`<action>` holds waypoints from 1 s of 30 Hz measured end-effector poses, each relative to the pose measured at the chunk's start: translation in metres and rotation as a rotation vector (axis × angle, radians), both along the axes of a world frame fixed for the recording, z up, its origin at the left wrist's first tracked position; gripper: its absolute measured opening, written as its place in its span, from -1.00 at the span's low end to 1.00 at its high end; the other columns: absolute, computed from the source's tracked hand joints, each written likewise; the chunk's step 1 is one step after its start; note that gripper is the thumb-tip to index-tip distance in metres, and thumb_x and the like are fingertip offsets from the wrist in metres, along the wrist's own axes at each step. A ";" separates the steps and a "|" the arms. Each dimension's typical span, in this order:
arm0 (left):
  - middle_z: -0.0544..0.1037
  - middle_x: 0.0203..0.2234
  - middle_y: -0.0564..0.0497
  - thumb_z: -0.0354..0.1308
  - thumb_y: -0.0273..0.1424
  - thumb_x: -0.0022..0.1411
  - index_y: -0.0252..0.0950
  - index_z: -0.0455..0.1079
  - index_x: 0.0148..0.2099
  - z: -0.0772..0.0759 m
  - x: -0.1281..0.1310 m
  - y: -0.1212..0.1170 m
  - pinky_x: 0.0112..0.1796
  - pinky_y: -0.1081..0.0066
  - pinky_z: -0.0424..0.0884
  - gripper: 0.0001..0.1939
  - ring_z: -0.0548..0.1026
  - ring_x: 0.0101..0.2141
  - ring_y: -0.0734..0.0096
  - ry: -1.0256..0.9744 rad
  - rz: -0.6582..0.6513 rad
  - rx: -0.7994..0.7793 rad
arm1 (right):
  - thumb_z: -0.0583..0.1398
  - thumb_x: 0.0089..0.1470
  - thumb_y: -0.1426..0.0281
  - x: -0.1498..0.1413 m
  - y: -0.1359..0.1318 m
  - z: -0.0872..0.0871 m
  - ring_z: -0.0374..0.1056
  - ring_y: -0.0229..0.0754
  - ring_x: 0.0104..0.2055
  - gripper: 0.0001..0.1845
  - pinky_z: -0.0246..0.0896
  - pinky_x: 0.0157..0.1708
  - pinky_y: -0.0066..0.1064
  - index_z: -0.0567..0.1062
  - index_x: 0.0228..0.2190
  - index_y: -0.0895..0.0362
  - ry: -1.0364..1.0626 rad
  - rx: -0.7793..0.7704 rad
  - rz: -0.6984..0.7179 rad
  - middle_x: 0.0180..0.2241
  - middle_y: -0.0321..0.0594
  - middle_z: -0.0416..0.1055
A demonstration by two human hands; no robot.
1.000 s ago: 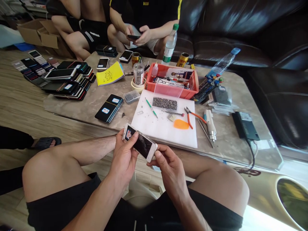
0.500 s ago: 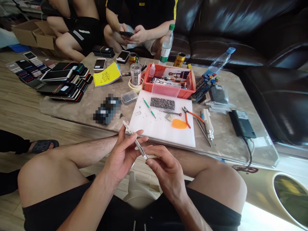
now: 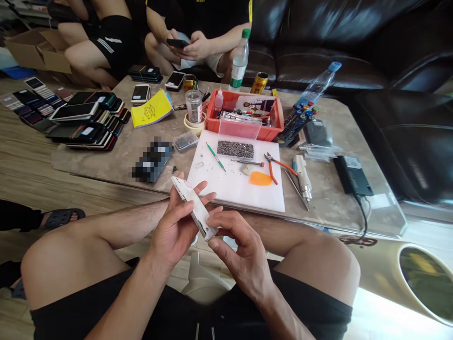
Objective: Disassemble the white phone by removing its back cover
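A white phone (image 3: 198, 208) is held over my lap in front of the table edge, tilted so that one broad white face and a long edge show. My left hand (image 3: 173, 229) is closed around its sides, thumb on the near side and fingers on the far one. With thumb and fingertips, my right hand (image 3: 239, 250) pinches the phone's lower end. Just beyond the hands lies a white foam sheet (image 3: 233, 196). On it are a green pen-like tool (image 3: 215, 157), a clear box of small screws (image 3: 235, 149), a thin screwdriver (image 3: 249, 163) and an orange pick (image 3: 260, 178).
Orange-handled cutters (image 3: 272, 170) straddle the sheet's right part, beside a white electric screwdriver (image 3: 303, 177). Behind stands a red tool bin (image 3: 244, 132). Stacked phones (image 3: 85, 134) fill the table's left end. Another person's hands (image 3: 198, 45) hold a phone across the table.
The phone has turned from edge-on so its broad white face now shows. Both hands still hold it, and the whole view has shifted slightly.
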State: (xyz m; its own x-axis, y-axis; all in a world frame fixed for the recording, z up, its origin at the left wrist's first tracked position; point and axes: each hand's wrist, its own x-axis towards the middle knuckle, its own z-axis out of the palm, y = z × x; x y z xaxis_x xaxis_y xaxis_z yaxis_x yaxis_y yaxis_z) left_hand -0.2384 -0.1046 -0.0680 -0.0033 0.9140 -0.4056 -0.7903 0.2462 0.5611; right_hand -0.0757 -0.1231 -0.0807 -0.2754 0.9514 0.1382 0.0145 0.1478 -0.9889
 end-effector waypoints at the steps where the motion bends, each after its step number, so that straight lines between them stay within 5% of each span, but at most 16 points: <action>1: 0.47 0.25 -0.11 0.30 -0.52 0.20 0.16 0.06 0.45 0.000 0.000 0.000 0.21 -0.34 0.31 -0.10 0.54 0.13 -0.01 -0.001 -0.005 0.014 | 0.35 0.25 0.30 0.000 0.000 0.000 0.46 -0.16 -0.06 -0.79 0.43 -0.12 -0.36 0.62 -0.08 0.01 -0.004 0.006 -0.002 -0.09 -0.21 0.53; 7: 0.43 0.31 -0.10 0.29 -0.53 0.19 0.18 0.03 0.47 -0.002 0.000 -0.002 0.25 -0.37 0.23 -0.06 0.45 0.24 -0.09 -0.011 -0.005 0.044 | 0.34 0.26 0.30 -0.001 -0.001 -0.002 0.47 -0.15 -0.07 -0.82 0.42 -0.14 -0.38 0.63 -0.10 0.03 -0.010 0.031 -0.024 -0.11 -0.20 0.55; 17: 0.39 0.35 -0.10 0.29 -0.51 0.20 0.08 0.25 0.37 -0.007 0.002 0.000 0.28 -0.35 0.20 -0.25 0.34 0.32 -0.15 -0.009 0.025 0.004 | 0.36 0.24 0.28 -0.001 0.003 -0.003 0.48 -0.11 -0.07 -0.81 0.41 -0.06 -0.30 0.63 -0.12 0.03 -0.006 0.046 -0.033 -0.13 -0.18 0.57; 24: 0.57 0.18 -0.07 0.30 -0.44 0.23 0.05 0.36 0.30 -0.017 0.002 0.004 0.32 -0.34 0.13 -0.38 0.41 0.28 -0.13 0.050 0.056 -0.089 | 0.35 0.24 0.21 0.007 0.014 -0.015 0.49 -0.10 -0.04 -0.78 0.45 -0.06 -0.30 0.64 -0.12 0.03 0.010 0.018 -0.035 -0.11 -0.15 0.59; 30: 0.52 0.25 -0.07 0.21 -0.50 0.29 -0.09 0.47 0.15 -0.026 0.000 0.009 0.32 -0.41 0.06 -0.60 0.30 0.35 -0.11 -0.034 0.090 -0.126 | 0.24 0.22 0.39 0.057 0.063 -0.034 0.51 -0.18 -0.23 -0.82 0.43 -0.19 -0.36 0.64 -0.17 0.07 -0.352 -0.077 -0.329 -0.19 -0.22 0.60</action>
State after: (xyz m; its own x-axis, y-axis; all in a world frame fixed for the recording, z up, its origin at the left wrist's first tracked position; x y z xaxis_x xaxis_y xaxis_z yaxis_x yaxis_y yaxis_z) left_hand -0.2388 -0.0952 -0.0937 -0.0672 0.8527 -0.5181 -0.8300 0.2404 0.5033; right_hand -0.0183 -0.0603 -0.1149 0.0243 0.9996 0.0166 0.3841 0.0061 -0.9233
